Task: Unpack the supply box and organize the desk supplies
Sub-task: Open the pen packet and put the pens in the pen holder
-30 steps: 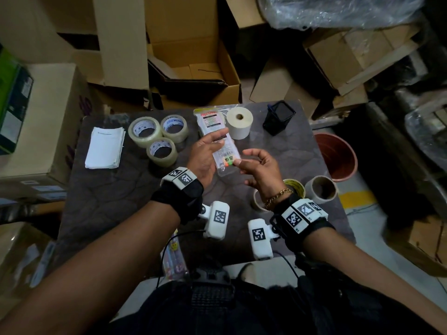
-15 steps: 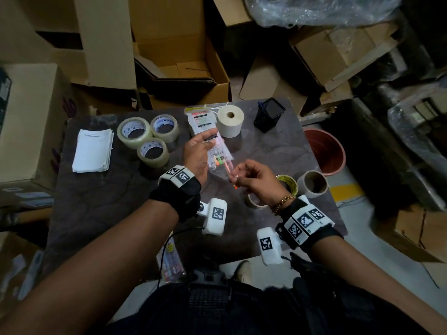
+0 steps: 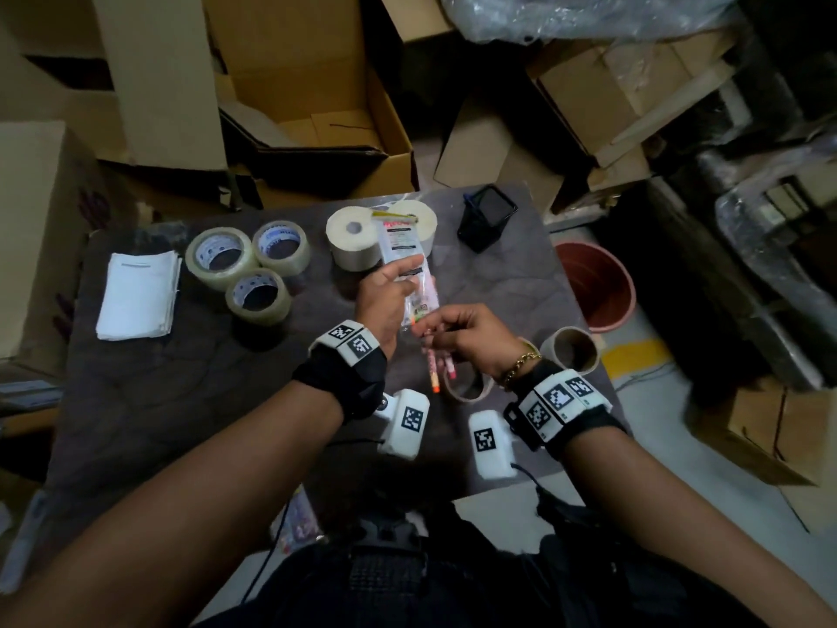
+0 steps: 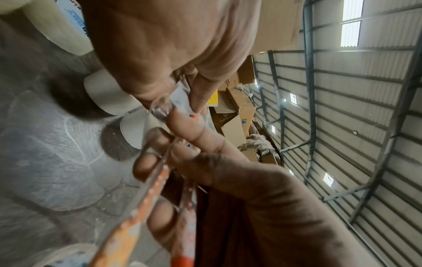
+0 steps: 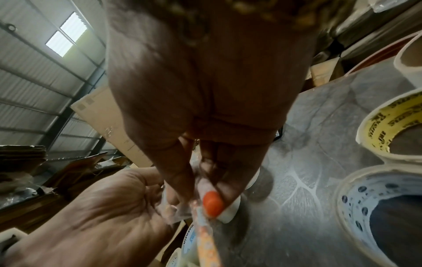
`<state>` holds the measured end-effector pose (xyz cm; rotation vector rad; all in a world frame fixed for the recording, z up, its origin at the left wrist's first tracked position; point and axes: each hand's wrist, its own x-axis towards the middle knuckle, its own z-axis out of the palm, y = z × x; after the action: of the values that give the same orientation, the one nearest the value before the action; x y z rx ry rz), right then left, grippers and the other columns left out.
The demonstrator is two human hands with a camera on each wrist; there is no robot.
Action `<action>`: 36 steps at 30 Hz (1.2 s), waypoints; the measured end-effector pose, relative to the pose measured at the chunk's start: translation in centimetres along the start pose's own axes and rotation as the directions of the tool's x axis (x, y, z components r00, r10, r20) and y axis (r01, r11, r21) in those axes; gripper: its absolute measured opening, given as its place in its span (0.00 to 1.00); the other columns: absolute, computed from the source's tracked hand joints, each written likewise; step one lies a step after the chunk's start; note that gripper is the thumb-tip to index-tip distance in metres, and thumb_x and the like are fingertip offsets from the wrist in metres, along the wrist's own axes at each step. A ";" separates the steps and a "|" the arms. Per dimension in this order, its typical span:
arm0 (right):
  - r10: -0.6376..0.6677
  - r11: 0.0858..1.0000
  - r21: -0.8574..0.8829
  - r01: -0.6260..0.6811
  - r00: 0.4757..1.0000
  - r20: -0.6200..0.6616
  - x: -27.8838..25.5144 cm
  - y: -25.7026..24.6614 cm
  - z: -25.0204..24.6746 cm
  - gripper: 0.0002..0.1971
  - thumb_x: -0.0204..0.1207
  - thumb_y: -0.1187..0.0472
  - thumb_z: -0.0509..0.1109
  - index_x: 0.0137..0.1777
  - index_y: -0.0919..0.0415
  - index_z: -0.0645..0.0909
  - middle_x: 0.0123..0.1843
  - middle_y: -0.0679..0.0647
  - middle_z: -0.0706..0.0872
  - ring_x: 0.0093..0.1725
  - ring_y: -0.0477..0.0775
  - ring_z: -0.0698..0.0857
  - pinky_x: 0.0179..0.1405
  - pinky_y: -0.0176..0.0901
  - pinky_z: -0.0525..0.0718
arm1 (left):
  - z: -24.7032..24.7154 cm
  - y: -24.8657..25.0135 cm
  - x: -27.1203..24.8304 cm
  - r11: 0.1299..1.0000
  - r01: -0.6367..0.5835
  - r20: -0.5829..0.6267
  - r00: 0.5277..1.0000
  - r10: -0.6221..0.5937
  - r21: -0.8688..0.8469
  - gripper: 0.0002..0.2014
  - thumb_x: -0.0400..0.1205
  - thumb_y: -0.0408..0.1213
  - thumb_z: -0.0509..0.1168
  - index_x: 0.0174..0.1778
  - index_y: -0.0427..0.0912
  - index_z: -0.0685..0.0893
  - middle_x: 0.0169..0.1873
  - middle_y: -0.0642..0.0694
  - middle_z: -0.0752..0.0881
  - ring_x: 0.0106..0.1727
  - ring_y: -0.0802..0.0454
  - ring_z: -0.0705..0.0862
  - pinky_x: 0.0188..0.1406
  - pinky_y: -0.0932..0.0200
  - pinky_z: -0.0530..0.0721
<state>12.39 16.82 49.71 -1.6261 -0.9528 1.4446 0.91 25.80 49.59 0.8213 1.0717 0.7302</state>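
My left hand (image 3: 385,294) holds a clear plastic packet (image 3: 405,256) of pencils upright over the middle of the dark table (image 3: 149,392). My right hand (image 3: 462,335) pinches two patterned pencils (image 3: 437,369) with orange eraser ends, drawn partly out of the packet's lower end. In the left wrist view the orange pencils (image 4: 146,202) run between my right fingers (image 4: 194,137), below the packet (image 4: 175,101). The right wrist view shows an orange eraser tip (image 5: 212,205) and a pencil shaft (image 5: 206,240) under my fingers.
On the table lie three clear tape rolls (image 3: 247,265), a stack of white paper (image 3: 138,294), two white label rolls (image 3: 351,237), a black mesh pen holder (image 3: 487,215) and cardboard-core rolls (image 3: 573,349). An open cardboard box (image 3: 312,129) stands behind. A red bucket (image 3: 593,283) sits right.
My right hand closed on the pencils and drew them down out of the packet. The left hand kept hold of the packet. A second white roll now shows behind it.
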 end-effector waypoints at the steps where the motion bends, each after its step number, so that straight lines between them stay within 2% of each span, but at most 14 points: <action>1: 0.011 1.000 -0.015 -0.010 1.000 0.030 0.4 0.1 -0.9 0.11 0.74 0.80 0.70 0.54 0.71 0.87 0.38 0.57 0.88 0.33 0.45 0.87 0.34 0.34 0.85 | 0.6 0.0 0.7 1.000 -0.004 -0.026 1.000 0.004 -0.004 0.19 0.80 0.20 0.58 0.60 0.40 0.86 0.58 0.32 0.86 0.59 0.35 0.87 0.61 0.42 0.85; 4: 0.090 0.994 -0.080 -0.080 0.986 0.144 0.7 0.8 -5.5 0.12 0.73 0.81 0.71 0.54 0.73 0.87 0.43 0.64 0.89 0.36 0.48 0.88 0.42 0.36 0.87 | 1.7 0.7 3.2 0.999 -0.021 -0.128 0.992 0.016 -0.034 0.19 0.80 0.19 0.58 0.62 0.37 0.85 0.61 0.37 0.86 0.52 0.44 0.87 0.52 0.51 0.88; 6: 0.140 0.984 -0.131 -0.122 0.981 0.137 1.3 0.5 -9.3 0.12 0.73 0.80 0.71 0.56 0.74 0.87 0.40 0.59 0.91 0.36 0.47 0.88 0.39 0.32 0.85 | 2.5 0.9 4.7 0.999 -0.035 -0.140 0.990 0.033 -0.018 0.18 0.81 0.19 0.58 0.63 0.35 0.85 0.65 0.39 0.84 0.53 0.49 0.86 0.47 0.59 0.87; 9: 0.100 0.986 -0.130 -0.104 0.994 -0.040 4.7 -0.8 -14.9 0.14 0.76 0.81 0.67 0.58 0.72 0.85 0.30 0.43 0.90 0.31 0.40 0.85 0.28 0.28 0.80 | 4.5 0.6 6.1 0.999 -0.010 -0.101 0.995 0.013 0.036 0.19 0.82 0.19 0.56 0.66 0.32 0.82 0.64 0.37 0.83 0.53 0.48 0.85 0.48 0.60 0.87; 11: 0.030 0.996 -0.078 -0.043 0.985 -0.170 8.0 -1.7 -17.6 0.11 0.78 0.79 0.65 0.54 0.71 0.86 0.28 0.42 0.89 0.31 0.42 0.84 0.30 0.32 0.81 | 6.0 0.4 6.6 0.998 0.032 -0.078 0.997 -0.027 0.062 0.19 0.82 0.19 0.55 0.66 0.31 0.81 0.63 0.37 0.83 0.57 0.44 0.84 0.52 0.54 0.86; 13: -0.028 0.998 -0.059 0.014 0.968 -0.249 11.0 -2.7 -19.4 0.11 0.79 0.77 0.65 0.47 0.65 0.87 0.28 0.47 0.88 0.30 0.47 0.82 0.29 0.37 0.83 | 7.1 0.0 7.0 0.994 0.046 -0.066 0.997 -0.040 0.098 0.18 0.82 0.20 0.56 0.65 0.32 0.82 0.62 0.38 0.83 0.57 0.44 0.84 0.50 0.57 0.86; 16: -0.121 0.985 -0.151 0.079 0.949 -0.291 15.0 -4.2 -20.4 0.08 0.78 0.75 0.67 0.48 0.68 0.87 0.34 0.54 0.87 0.28 0.47 0.82 0.26 0.39 0.85 | 8.2 -0.5 7.3 0.987 0.057 -0.060 0.997 -0.048 0.152 0.18 0.82 0.20 0.57 0.64 0.33 0.84 0.58 0.41 0.84 0.58 0.44 0.84 0.56 0.53 0.86; 20: -0.208 0.960 -0.256 0.117 0.908 -0.365 19.4 -4.6 -20.3 0.10 0.79 0.72 0.68 0.45 0.59 0.89 0.35 0.48 0.86 0.28 0.44 0.83 0.27 0.36 0.85 | 8.7 -1.0 7.4 0.988 0.063 -0.090 0.995 -0.050 0.144 0.17 0.82 0.19 0.57 0.64 0.30 0.83 0.57 0.38 0.85 0.57 0.43 0.84 0.62 0.49 0.84; 22: -0.269 0.927 -0.352 0.130 0.883 -0.384 21.0 -4.5 -19.9 0.12 0.79 0.69 0.68 0.45 0.54 0.90 0.44 0.47 0.89 0.37 0.45 0.87 0.37 0.38 0.89 | 8.5 -1.1 7.5 0.989 0.064 -0.102 0.994 -0.050 0.132 0.17 0.82 0.19 0.57 0.64 0.30 0.83 0.58 0.38 0.85 0.55 0.45 0.84 0.58 0.54 0.84; 24: -0.320 0.896 -0.418 0.149 0.870 -0.375 22.1 -4.3 -19.5 0.11 0.79 0.69 0.68 0.50 0.57 0.91 0.57 0.50 0.88 0.52 0.49 0.87 0.53 0.41 0.89 | 8.1 -1.1 7.6 0.989 0.066 -0.114 0.992 -0.051 0.135 0.16 0.82 0.19 0.57 0.63 0.30 0.83 0.56 0.38 0.85 0.52 0.47 0.85 0.55 0.58 0.85; 26: -0.346 0.869 -0.471 0.154 0.869 -0.354 22.8 -3.8 -19.1 0.11 0.79 0.69 0.67 0.53 0.60 0.91 0.61 0.53 0.87 0.57 0.50 0.85 0.61 0.38 0.84 | 7.7 -1.3 7.8 0.988 0.070 -0.124 0.991 -0.053 0.141 0.16 0.82 0.20 0.58 0.63 0.31 0.84 0.55 0.38 0.85 0.49 0.50 0.86 0.52 0.61 0.87; 27: -0.345 0.858 -0.492 0.147 0.874 -0.341 23.0 -3.5 -18.8 0.11 0.79 0.68 0.68 0.54 0.60 0.91 0.61 0.53 0.87 0.56 0.50 0.86 0.61 0.37 0.84 | 7.5 -1.4 7.9 0.987 0.074 -0.129 0.990 -0.056 0.142 0.16 0.82 0.20 0.58 0.62 0.32 0.84 0.55 0.38 0.85 0.48 0.51 0.86 0.52 0.61 0.87; 31: -0.246 0.910 -0.398 0.113 0.922 -0.300 23.6 -1.7 -18.9 0.10 0.78 0.69 0.70 0.53 0.60 0.90 0.55 0.52 0.90 0.52 0.52 0.89 0.59 0.52 0.88 | 7.4 -1.5 8.1 0.984 0.107 -0.144 0.986 -0.086 0.142 0.15 0.82 0.21 0.58 0.61 0.33 0.85 0.56 0.39 0.86 0.52 0.47 0.86 0.59 0.55 0.85; 36: -0.276 0.896 -0.428 0.120 0.905 -0.325 22.0 -1.2 -20.6 0.09 0.76 0.66 0.70 0.51 0.56 0.90 0.48 0.47 0.91 0.48 0.44 0.88 0.51 0.33 0.86 | 7.8 -1.5 8.3 0.979 0.122 -0.123 0.987 -0.102 0.162 0.15 0.83 0.21 0.58 0.62 0.32 0.85 0.57 0.39 0.86 0.55 0.45 0.85 0.59 0.54 0.85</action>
<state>34.77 35.94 42.89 -1.9406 -1.1964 0.7790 10.98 30.27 46.50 0.8637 1.2858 0.6021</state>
